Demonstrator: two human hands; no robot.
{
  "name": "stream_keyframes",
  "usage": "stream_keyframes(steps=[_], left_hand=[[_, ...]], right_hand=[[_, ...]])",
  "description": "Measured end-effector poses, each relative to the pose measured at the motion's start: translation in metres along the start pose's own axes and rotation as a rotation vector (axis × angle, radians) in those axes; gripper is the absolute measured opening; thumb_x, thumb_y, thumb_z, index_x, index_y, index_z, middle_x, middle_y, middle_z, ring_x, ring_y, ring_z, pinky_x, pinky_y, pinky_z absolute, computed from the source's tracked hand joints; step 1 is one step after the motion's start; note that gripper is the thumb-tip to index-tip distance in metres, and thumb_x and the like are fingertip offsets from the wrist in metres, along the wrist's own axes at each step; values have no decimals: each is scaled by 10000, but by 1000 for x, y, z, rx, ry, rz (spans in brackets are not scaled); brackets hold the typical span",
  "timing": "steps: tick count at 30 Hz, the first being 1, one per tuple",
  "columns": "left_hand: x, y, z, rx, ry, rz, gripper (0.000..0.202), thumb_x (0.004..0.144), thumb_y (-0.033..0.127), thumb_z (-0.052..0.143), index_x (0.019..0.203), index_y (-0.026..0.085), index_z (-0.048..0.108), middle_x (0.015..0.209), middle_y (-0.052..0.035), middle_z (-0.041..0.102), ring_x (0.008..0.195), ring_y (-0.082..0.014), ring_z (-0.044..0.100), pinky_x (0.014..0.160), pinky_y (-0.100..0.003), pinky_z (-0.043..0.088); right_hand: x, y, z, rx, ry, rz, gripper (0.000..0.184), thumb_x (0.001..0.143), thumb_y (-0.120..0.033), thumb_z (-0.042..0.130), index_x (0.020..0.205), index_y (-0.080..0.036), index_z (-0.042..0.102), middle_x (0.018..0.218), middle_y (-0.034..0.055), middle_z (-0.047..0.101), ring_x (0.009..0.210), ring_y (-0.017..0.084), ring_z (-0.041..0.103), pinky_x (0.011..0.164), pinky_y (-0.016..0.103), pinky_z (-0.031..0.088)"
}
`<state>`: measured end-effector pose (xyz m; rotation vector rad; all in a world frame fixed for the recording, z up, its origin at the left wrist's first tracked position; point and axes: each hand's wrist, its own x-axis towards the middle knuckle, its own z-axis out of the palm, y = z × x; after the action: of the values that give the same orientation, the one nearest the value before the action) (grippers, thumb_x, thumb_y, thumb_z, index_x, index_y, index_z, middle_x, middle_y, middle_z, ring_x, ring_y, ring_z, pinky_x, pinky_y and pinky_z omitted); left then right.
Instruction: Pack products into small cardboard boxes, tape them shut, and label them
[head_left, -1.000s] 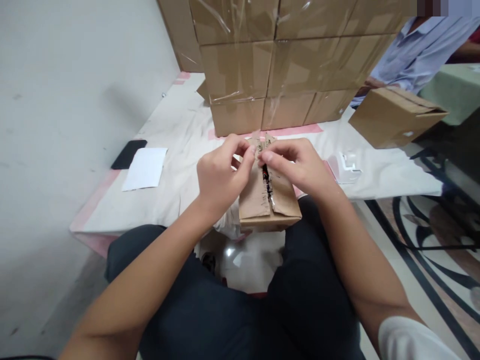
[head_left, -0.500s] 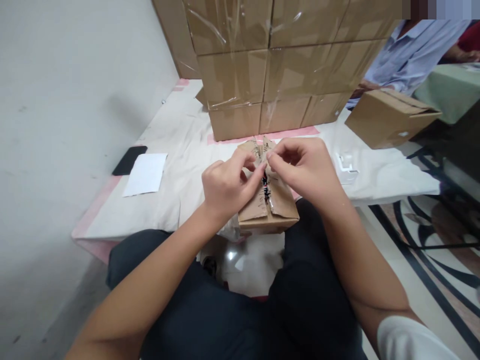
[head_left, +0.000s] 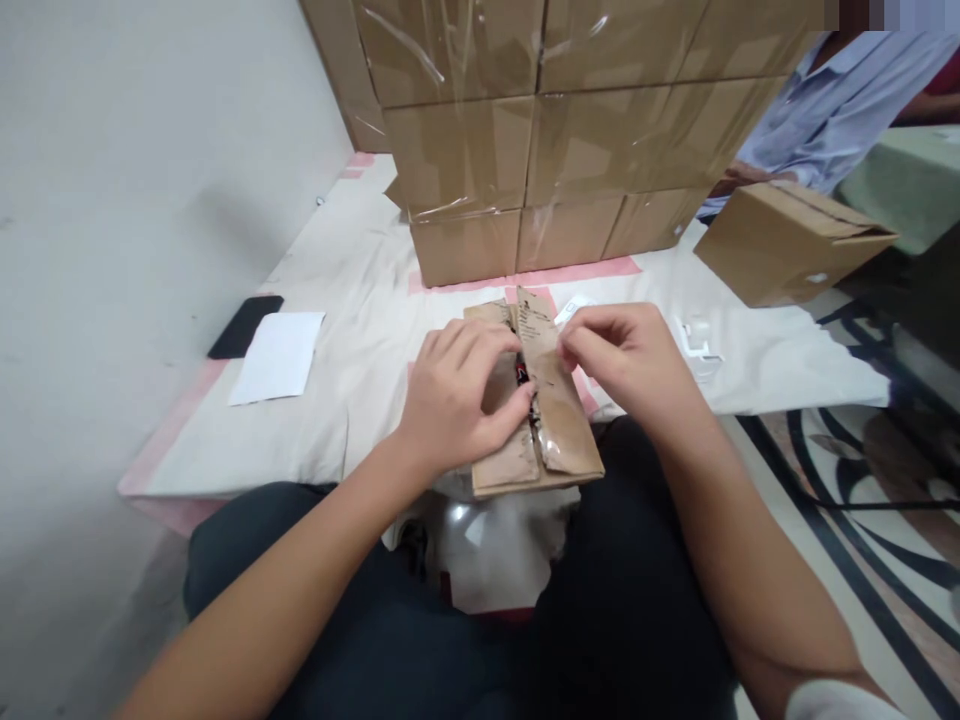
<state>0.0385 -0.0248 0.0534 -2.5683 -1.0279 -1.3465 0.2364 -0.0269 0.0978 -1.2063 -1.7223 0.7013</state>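
Observation:
A small brown cardboard box (head_left: 562, 415) lies in front of me, its two torn top flaps parted by a narrow gap. Dark contents with a bit of red and white (head_left: 522, 372) show through that gap. Across the left flap rests my left hand (head_left: 476, 385), open, with thumb and fingers spread apart around the gap. My right hand (head_left: 611, 345) is closed in a pinch at the right flap's outer edge; whatever its fingertips hold, if anything, is hidden. Just behind that hand a white printed item (head_left: 576, 306) is partly visible.
Stacked taped cartons (head_left: 457, 160) stand behind the box. A white tape dispenser (head_left: 701, 350) and a larger carton (head_left: 795, 240) are at the right. White paper (head_left: 277, 355) overlaps a dark flat object (head_left: 244, 325) at the left. Another person's sleeve (head_left: 817, 125) shows at upper right.
My hands have moved apart: the left now lies flatter over the left flap, and the right has shifted right, away from the middle gap. The white printed item has come into view.

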Motion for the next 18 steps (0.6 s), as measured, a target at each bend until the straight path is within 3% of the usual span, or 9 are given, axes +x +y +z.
stream_keyframes(steps=[4, 7, 12, 18], left_hand=[[0, 5, -3, -63, -184, -63, 390, 881, 308, 665, 1242, 195, 574, 1324, -121, 650, 1239, -301, 576, 1032, -460, 438], [1, 5, -4, -97, -306, -103, 407, 933, 393, 643, 1298, 217, 605, 1445, -100, 586, 1340, -303, 503, 1133, -485, 376], [6, 0, -3, -133, -474, -256, 553, 873, 603, 699, 1294, 251, 634, 1523, -90, 509, 1425, -344, 402, 1177, -543, 334], [8, -1, -4, -126, -539, -315, 470, 877, 471, 736, 1280, 272, 598, 1555, -89, 435, 1460, -329, 339, 1186, -542, 332]], right_hand=[[-3, 16, -10, 130, -120, 82, 238, 841, -180, 591, 610, -171, 649, 585, -12, 604, 562, 116, 524, 555, 254, 395], [-7, 26, -16, 231, -157, 175, 268, 899, -241, 602, 645, -184, 665, 591, -16, 609, 515, 97, 489, 502, 235, 369], [-17, 39, -32, 240, -97, 268, 260, 860, -161, 629, 602, -192, 631, 578, -23, 571, 524, 98, 507, 491, 230, 352], [-24, 57, -59, 279, 57, 346, 358, 891, -268, 730, 567, -191, 596, 552, -16, 510, 567, 107, 486, 526, 235, 380]])
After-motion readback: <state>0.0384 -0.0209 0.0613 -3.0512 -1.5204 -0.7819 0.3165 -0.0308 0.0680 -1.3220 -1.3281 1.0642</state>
